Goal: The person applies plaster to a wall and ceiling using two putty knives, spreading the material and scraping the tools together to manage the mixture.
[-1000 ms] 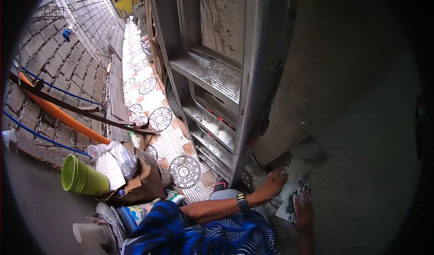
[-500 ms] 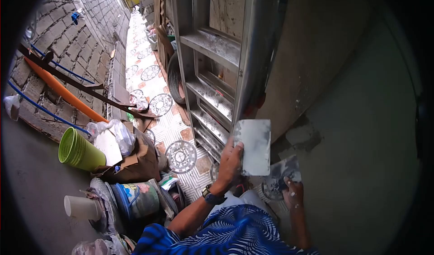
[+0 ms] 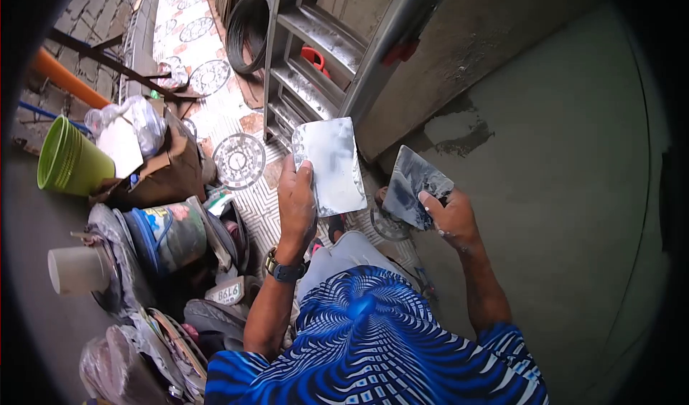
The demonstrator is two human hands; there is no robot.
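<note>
My left hand (image 3: 296, 197), with a watch at the wrist, is closed on a flat rectangular plate (image 3: 331, 165). Pale, wet-looking paste covers the plate's face, with grey smears along its edges. To the right, my right hand (image 3: 456, 220) grips a smaller squarish scraper plate (image 3: 408, 184), its thumb lying on the face. Dark and light grey smears mark this scraper plate, and whitish spots dot the right hand. A gap separates the two plates, both held in front of my body. The fingers behind each plate are hidden.
An aluminium ladder (image 3: 316, 28) stands just ahead, with a wire coil (image 3: 247, 32) beside it. A smooth grey wall (image 3: 545, 190) rises at right. Left are a green basket (image 3: 68, 157), a cardboard box (image 3: 169, 168), a paint bucket (image 3: 172, 236) and bags. Patterned tiles (image 3: 240, 161) run ahead.
The view has tilted down and shifted right. In it, both hands sit higher and further apart, and the scraper plate is turned more toward me. Each hand keeps its plate.
</note>
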